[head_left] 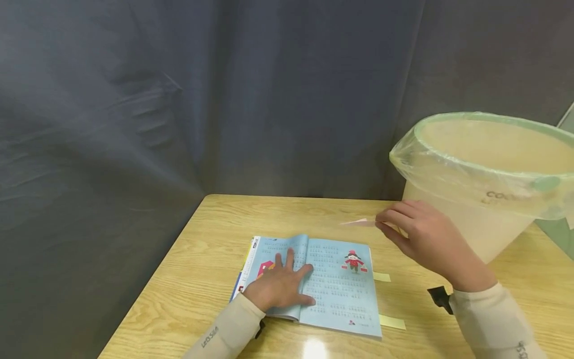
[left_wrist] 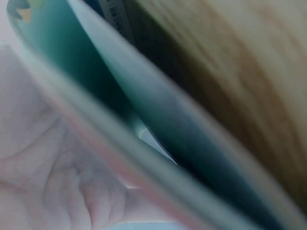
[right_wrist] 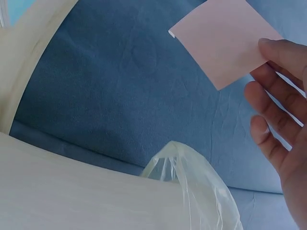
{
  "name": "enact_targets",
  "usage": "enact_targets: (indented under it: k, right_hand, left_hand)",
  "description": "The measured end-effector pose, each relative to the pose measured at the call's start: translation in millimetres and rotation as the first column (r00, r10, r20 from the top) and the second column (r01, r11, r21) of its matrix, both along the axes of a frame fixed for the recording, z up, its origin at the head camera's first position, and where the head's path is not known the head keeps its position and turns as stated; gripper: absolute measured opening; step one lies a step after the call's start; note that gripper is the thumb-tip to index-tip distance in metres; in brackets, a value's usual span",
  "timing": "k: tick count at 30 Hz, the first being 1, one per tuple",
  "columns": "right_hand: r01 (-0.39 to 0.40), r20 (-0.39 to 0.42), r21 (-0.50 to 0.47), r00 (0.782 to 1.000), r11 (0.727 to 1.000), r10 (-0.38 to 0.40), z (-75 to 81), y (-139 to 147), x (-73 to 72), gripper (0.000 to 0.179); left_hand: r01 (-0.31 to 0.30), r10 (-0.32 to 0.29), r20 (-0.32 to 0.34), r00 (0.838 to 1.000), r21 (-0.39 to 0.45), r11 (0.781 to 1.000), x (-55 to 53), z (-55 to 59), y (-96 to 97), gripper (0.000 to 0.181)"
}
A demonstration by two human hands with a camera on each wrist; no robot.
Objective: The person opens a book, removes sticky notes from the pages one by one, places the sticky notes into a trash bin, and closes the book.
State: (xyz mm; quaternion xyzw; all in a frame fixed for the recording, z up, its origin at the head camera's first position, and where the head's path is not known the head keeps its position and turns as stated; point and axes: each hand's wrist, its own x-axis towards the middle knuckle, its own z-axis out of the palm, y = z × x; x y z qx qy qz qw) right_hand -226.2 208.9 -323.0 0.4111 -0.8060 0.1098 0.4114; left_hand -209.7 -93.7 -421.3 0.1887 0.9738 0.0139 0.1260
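An open book with pale blue printed pages lies on the wooden table. My left hand rests on its left page with fingers spread and straight, the thumb reaching past the gutter. In the left wrist view the palm lies beside blurred page edges. Between thumb and fingers my right hand pinches a pink sticky note by one corner, raised above the table to the right of the book. The note shows nearly edge-on in the head view. Yellow sticky notes stick out from the book's right edge.
A large bin stands at the right of the table, lined with a thin clear bag folded over its green rim. A dark curtain hangs behind the wooden table.
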Motion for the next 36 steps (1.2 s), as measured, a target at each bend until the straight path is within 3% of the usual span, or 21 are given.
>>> enact_targets:
  k: [5, 13, 16, 22, 31, 36]
  right_hand:
    - [0.039, -0.025, -0.025, 0.999, 0.999, -0.040, 4.8, 3, 3.6, 0.049]
    - [0.061, -0.096, -0.148, 0.992, 0.987, -0.076, 18.4, 9, 8.6, 0.044]
    - [0.060, -0.124, -0.257, 0.988, 0.965, -0.094, 22.1, 13, 11.0, 0.046]
    - [-0.013, -0.161, -0.464, 0.984, 0.886, -0.070, 26.3, 13, 14.9, 0.051]
    - [-0.048, -0.188, -0.540, 0.980, 0.840, -0.065, 33.4, 12, 17.6, 0.054]
    - [-0.035, -0.178, -0.555, 0.981, 0.831, -0.077, 28.9, 16, 18.8, 0.055]
  left_hand:
    - [0.002, -0.002, 0.013, 1.000, 0.001, 1.000, 2.5, 1.6, -1.4, 0.078]
    - [0.001, -0.001, 0.015, 1.000, -0.008, 1.000, 4.5, 4.7, -2.4, 0.077]
    - [0.001, -0.001, 0.013, 1.000, -0.014, 1.000, 4.8, 4.7, -2.3, 0.076]
    - [0.005, -0.005, 0.015, 1.000, -0.031, 0.999, 6.9, 4.9, -1.6, 0.077]
    - [0.012, -0.012, 0.007, 1.000, -0.015, 1.000, 7.2, 6.3, -1.3, 0.076]
    - [0.005, -0.005, 0.022, 1.000, -0.014, 1.000, 4.7, 1.7, 0.6, 0.078]
